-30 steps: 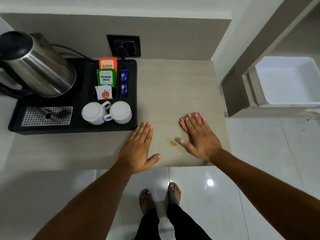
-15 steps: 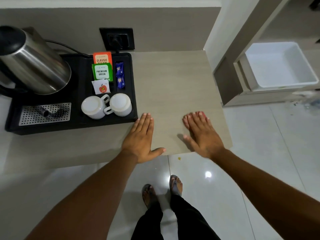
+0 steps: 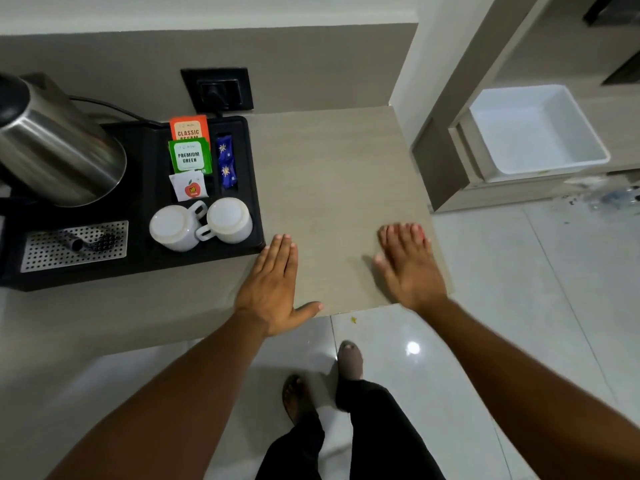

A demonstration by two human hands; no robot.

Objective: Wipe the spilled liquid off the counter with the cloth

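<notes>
- The left hand (image 3: 273, 285) lies flat, palm down, on the bench (image 3: 332, 174); fingers together and pointing away from the person, thumb spread toward the near edge; its grip is open and holds nothing
- The right hand (image 3: 408, 265) also lies flat near the bench's right near corner; its fingers fan out and point away, slightly leftward; a thin strip of red-pink cloth (image 3: 420, 229) peeks out at the fingertips, pressed under the palm rather than clasped; its long axis cannot be told
- The bench is matte grey-beige with a faint straight grain; the stretch between the hands looks dry
- A small yellowish spot (image 3: 353, 319) sits on the glossy white floor tile just below the bench edge
- A black plastic tray (image 3: 138, 265) carries a brushed-steel kettle (image 3: 59, 147), two white upturned cups (image 3: 201, 225), and paper tea sachets (image 3: 189, 150)
</notes>
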